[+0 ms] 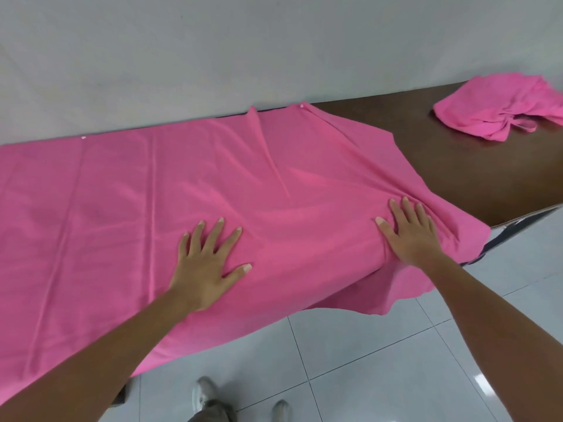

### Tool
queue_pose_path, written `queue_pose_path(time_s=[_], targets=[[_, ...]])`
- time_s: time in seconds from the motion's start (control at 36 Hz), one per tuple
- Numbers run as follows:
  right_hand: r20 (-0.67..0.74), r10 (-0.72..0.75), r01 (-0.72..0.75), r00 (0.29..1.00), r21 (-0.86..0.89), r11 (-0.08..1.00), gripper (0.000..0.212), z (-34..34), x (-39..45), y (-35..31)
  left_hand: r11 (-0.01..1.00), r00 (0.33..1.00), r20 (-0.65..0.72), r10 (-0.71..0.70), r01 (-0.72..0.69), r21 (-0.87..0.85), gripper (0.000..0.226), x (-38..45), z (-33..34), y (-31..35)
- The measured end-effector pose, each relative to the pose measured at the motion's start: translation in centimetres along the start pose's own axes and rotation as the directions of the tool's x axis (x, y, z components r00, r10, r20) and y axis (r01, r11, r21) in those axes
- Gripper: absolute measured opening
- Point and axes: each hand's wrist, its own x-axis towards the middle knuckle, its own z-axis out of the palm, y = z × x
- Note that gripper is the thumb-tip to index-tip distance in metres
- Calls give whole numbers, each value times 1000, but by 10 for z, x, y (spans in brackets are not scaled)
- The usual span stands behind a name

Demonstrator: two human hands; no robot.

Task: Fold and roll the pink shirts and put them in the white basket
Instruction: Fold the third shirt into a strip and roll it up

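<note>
A big smooth pink cloth shirt [158,208] is spread over the dark brown wooden table [457,166], filling the left and middle of the frame. Its lower edge hangs off the table, so it could be dragged down to the tiled floor. A small crumpled pink shirt [499,111] is seen at the upper right. The shirt is pressed flat by the left hand [207,266] and right hand [411,236], fingers straight, nothing gripped. No white basket is seen.
</note>
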Motion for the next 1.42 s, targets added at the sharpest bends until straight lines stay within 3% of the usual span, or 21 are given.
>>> queue_pose_path(time_s=[0.28, 0.36, 0.56, 0.67, 0.78, 0.92, 1.08, 1.25, 1.42], targets=[[-91, 73, -78, 993, -55, 995, 77, -3, 0, -10, 995, 998, 45, -40, 44, -92, 93, 5, -9, 4], [-192, 45, -55, 980, -51, 997, 79, -6, 1, -14, 988, 999, 11, -50, 51, -147, 100, 13, -22, 6], [-327, -95, 91, 940, -26, 995, 52, -16, 31, -30, 982, 998, -51, -24, 14, -188, 95, 78, -50, -9], [-299, -162, 164, 940, -20, 986, 51, -24, 64, -46, 981, 998, -56, -37, 26, -194, 94, 135, -60, -28], [-246, -224, 227, 943, -13, 974, 52, -35, 101, -68, 975, 997, -41, -70, 59, -215, 76, 193, -64, -43], [-135, -273, 270, 953, -38, 962, 71, -40, 161, -95, 965, 996, -9, -93, 88, -246, 75, 254, -64, -62], [-91, -259, 253, 962, -68, 965, 66, -45, 224, -128, 975, 994, -14, -112, 107, -196, 79, 310, -64, -78], [-6, -208, 206, 978, -126, 971, 67, -35, 281, -131, 985, 992, 6, -122, 122, -124, 98, 345, -50, -94], [8, -118, 118, 993, -117, 986, 71, -37, 315, -117, 982, 986, 4, -164, 164, -94, 87, 358, -45, -94]])
